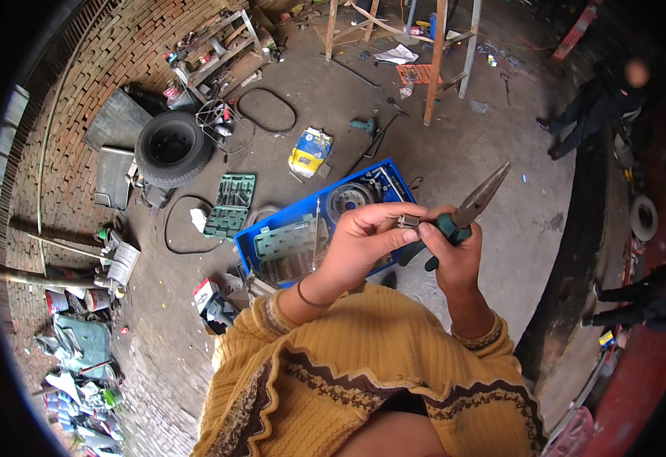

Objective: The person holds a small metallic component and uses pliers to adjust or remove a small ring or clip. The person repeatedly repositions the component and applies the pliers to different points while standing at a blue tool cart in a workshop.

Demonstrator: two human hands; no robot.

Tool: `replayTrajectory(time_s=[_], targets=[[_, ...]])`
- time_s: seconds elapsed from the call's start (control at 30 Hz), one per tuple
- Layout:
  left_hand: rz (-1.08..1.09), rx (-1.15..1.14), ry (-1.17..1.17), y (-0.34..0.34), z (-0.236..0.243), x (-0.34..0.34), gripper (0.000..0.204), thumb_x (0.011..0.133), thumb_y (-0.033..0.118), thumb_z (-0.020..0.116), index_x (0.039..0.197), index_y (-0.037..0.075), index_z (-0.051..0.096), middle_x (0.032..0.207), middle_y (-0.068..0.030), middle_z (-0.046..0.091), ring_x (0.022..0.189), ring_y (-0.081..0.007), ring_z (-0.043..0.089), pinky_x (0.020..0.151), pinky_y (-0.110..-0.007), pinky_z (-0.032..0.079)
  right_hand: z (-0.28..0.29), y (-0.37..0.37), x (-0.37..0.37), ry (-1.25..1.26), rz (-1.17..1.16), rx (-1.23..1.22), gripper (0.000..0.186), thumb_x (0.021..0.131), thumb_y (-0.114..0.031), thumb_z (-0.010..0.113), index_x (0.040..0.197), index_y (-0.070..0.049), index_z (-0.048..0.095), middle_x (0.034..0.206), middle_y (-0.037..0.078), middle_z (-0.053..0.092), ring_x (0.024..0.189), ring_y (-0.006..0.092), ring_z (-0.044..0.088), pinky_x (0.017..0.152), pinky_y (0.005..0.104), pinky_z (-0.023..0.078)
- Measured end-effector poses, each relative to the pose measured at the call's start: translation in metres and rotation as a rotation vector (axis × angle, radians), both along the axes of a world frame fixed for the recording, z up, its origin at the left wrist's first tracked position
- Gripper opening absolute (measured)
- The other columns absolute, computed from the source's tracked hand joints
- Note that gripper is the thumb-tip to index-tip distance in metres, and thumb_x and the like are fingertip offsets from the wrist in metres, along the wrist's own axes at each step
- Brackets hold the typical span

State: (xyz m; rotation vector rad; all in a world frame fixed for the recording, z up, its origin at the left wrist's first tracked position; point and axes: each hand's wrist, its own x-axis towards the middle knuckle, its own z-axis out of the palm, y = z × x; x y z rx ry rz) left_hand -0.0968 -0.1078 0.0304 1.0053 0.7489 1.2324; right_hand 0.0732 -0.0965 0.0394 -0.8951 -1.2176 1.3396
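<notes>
My left hand (354,242) pinches a small, shiny metal piece (408,222) between thumb and fingertips; its exact kind is too small to make out. Long-nose pliers (482,195) with dark green handles are gripped in my right hand (456,257), their jaws pointing up and to the right, away from the metal piece. The right thumb reaches close to that piece, and the two hands nearly meet. Below them on the floor lies a blue tray (287,211), partly hidden by my hands. It holds a round metal part (348,199), a pale green plastic case (287,238) and several tools.
Left of the tray lies an open green tool case (231,202), near a tire (173,146). A yellow-and-blue package (310,152) and a green power drill (363,125) lie beyond. Wooden ladder legs (435,68) stand farther off. A person in dark clothes (598,103) stands at right.
</notes>
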Motion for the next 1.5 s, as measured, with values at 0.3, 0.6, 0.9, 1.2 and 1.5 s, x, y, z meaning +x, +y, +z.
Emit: replayTrajectory(time_s=[0.3, 0.6, 0.9, 1.2, 1.5], targets=[[0.454, 0.906, 0.936, 0.002, 0.015, -0.014, 0.044, 0.074, 0.014, 0.081, 0.116, 0.011, 0.071, 0.06, -0.0035, 0.055, 0.047, -0.0195, 0.052, 0.044, -0.032, 0.042, 0.011, -0.003, 0.004, -0.161, -0.073, 0.121, 0.007, 0.085, 0.0, 0.072, 0.089, 0.001, 0.067, 0.077, 0.0, 0.066, 0.071, 0.0057, 0.059, 0.066, 0.0218, 0.047], [0.372, 0.416, 0.494, -0.001, 0.007, -0.011, 0.026, 0.087, 0.013, 0.073, 0.111, 0.004, 0.07, 0.078, -0.0036, 0.07, 0.062, -0.0068, 0.06, 0.057, -0.025, 0.048, 0.015, -0.006, 0.01, -0.157, 0.037, 0.024, 0.011, 0.091, -0.005, 0.068, 0.101, 0.001, 0.065, 0.087, 0.005, 0.07, 0.073, 0.0091, 0.064, 0.063, 0.0211, 0.049], [-0.067, -0.019, -0.147, -0.007, 0.011, -0.027, 0.03, 0.103, 0.025, 0.055, 0.114, 0.0, 0.067, 0.065, 0.0113, 0.04, 0.056, -0.0004, 0.027, 0.05, -0.02, 0.021, 0.015, -0.014, 0.008, -0.077, 0.218, -0.087, 0.034, 0.103, -0.022, 0.051, 0.123, 0.005, 0.054, 0.113, 0.02, 0.068, 0.082, 0.0251, 0.074, 0.068, 0.0289, 0.06], [-0.025, 0.054, 0.0, -0.01, 0.016, -0.026, 0.029, 0.102, 0.022, 0.057, 0.118, 0.0, 0.067, 0.068, 0.0121, 0.043, 0.059, 0.001, 0.03, 0.052, -0.018, 0.022, 0.017, -0.019, 0.018, -0.109, 0.385, -0.089, 0.032, 0.1, -0.017, 0.056, 0.123, 0.006, 0.054, 0.112, 0.021, 0.068, 0.082, 0.0246, 0.073, 0.071, 0.0322, 0.06], [0.001, 0.091, 0.088, -0.011, 0.022, -0.031, 0.028, 0.101, 0.017, 0.058, 0.119, -0.002, 0.065, 0.096, 0.0036, 0.064, 0.082, -0.0038, 0.051, 0.074, -0.02, 0.043, 0.021, -0.018, 0.036, -0.244, 0.77, -0.263, 0.035, 0.098, -0.028, 0.062, 0.114, 0.003, 0.061, 0.105, 0.014, 0.072, 0.076, 0.0142, 0.07, 0.064, 0.0253, 0.053]])
